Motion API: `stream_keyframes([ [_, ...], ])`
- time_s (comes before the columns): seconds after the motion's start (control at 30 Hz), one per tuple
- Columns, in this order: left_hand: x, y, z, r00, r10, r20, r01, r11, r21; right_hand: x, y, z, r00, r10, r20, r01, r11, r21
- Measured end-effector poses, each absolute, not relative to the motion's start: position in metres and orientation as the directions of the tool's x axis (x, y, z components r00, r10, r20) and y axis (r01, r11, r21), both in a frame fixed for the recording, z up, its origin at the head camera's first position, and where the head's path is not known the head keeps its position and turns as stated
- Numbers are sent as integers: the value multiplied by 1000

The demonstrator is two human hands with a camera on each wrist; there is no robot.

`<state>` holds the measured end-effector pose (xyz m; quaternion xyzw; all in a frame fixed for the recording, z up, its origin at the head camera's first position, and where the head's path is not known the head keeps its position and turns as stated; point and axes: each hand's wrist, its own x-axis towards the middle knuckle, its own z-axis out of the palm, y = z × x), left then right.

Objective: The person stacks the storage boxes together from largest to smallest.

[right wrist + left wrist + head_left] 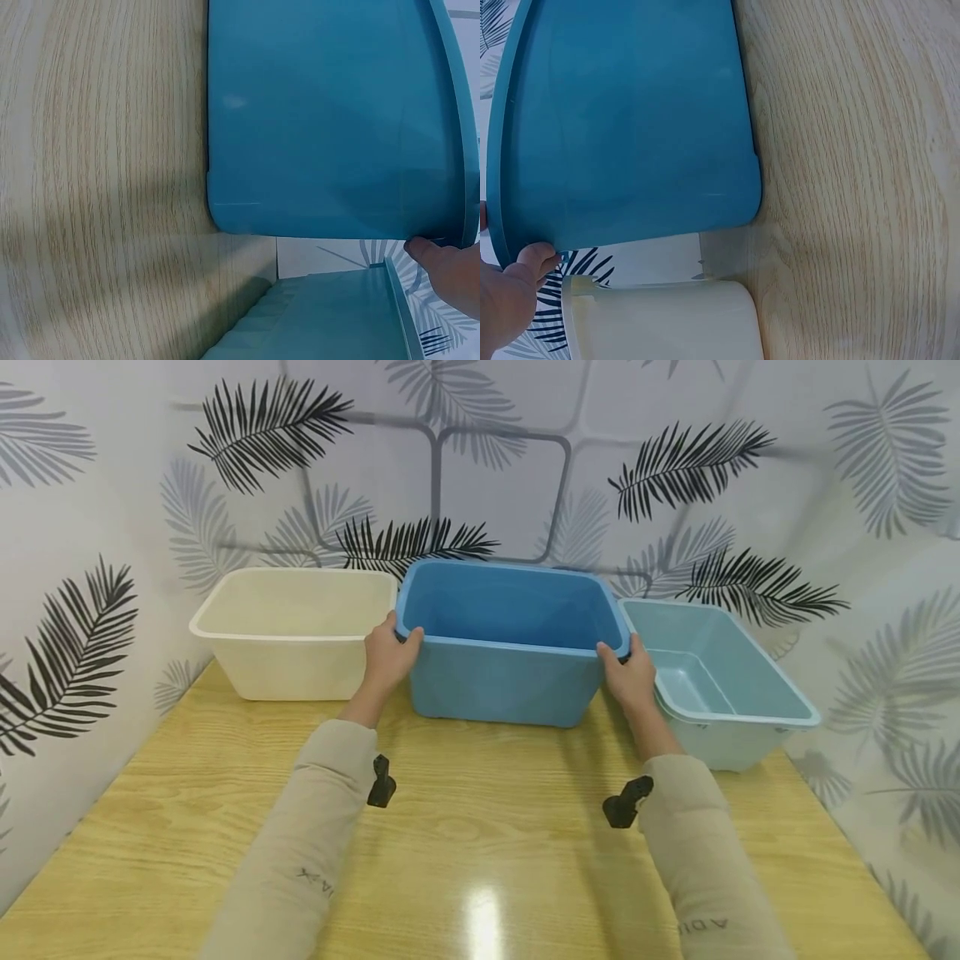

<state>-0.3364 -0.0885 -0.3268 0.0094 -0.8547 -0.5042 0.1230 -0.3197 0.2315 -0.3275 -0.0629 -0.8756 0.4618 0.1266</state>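
A blue bin (495,681) stands upright at the back middle of the wooden table. My left hand (388,658) grips its rim at the near left corner, thumb on the near side. At the near right corner my right hand (630,677) holds the rim in the same way. In the left wrist view the left hand (508,300) is at the corner of the blue bin (637,127). In the right wrist view the thumb of the right hand (450,274) lies against the wall of the blue bin (322,127). Fingers behind the rim are mostly hidden.
A cream bin (300,668) stands left of the blue one, close to it. To the right is a pale green-blue bin (727,739), set at an angle. Leaf-patterned cloth (502,477) hangs behind and at both sides. The wooden table (480,827) stretches toward the front.
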Motion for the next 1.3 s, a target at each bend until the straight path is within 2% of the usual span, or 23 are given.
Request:
stream_keyframes([
  [0.27,-334,-88,-325,-964,-141,223,125,500,857,-318,232,-326,-957,240,161,-3,551,-835],
  [0.5,-331,-87,-324,-962,-132,240,147,493,858,-315,232,-324,-946,247,208,-30,576,-817],
  [0.73,-328,-89,-326,-967,-114,228,146,487,861,-313,234,-326,-950,262,172,10,575,-818],
  [1.3,-318,-94,-328,-960,-124,249,163,476,864,-305,233,-330,-954,235,188,-4,614,-789],
])
